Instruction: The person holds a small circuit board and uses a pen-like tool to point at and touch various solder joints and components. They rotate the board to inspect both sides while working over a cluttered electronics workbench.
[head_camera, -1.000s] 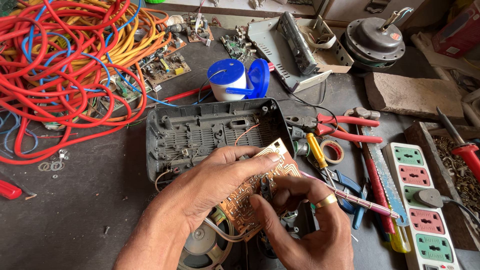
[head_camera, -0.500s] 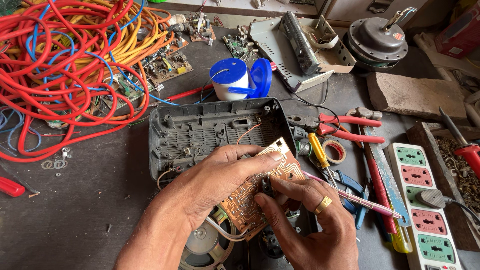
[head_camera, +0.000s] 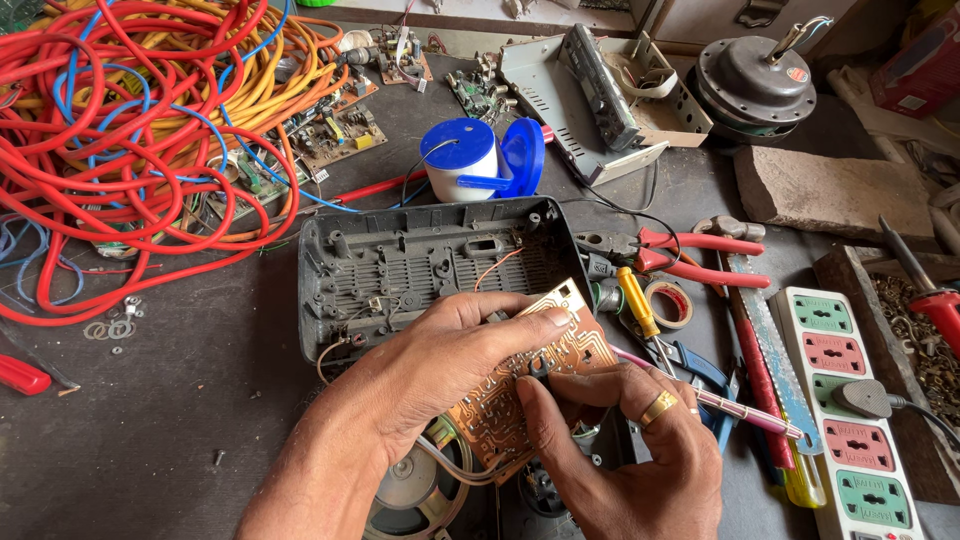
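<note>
Left hand (head_camera: 455, 365) fingers grasping copper circuit board (head_camera: 540, 385), right hand (head_camera: 625, 450) fingers pinching its lower edge — above grey casing (head_camera: 400, 265)

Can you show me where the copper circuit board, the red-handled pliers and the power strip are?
copper circuit board (head_camera: 575, 345): head view, bare copper face near its upper corner.
red-handled pliers (head_camera: 700, 242): head view, upper red handle.
power strip (head_camera: 835, 400): head view, white body between sockets.

Open dark bench (head_camera: 150, 420) left of the grey plastic casing (head_camera: 400, 270). Behind it, blocked by blue-lidded tub (head_camera: 470, 160); far left, by tangled red and yellow cables (head_camera: 130, 130). Right of it, crowded with red-handled pliers (head_camera: 690, 255), screwdrivers (head_camera: 640, 305), tape roll (head_camera: 672, 303) and power strip (head_camera: 840, 400).
</note>
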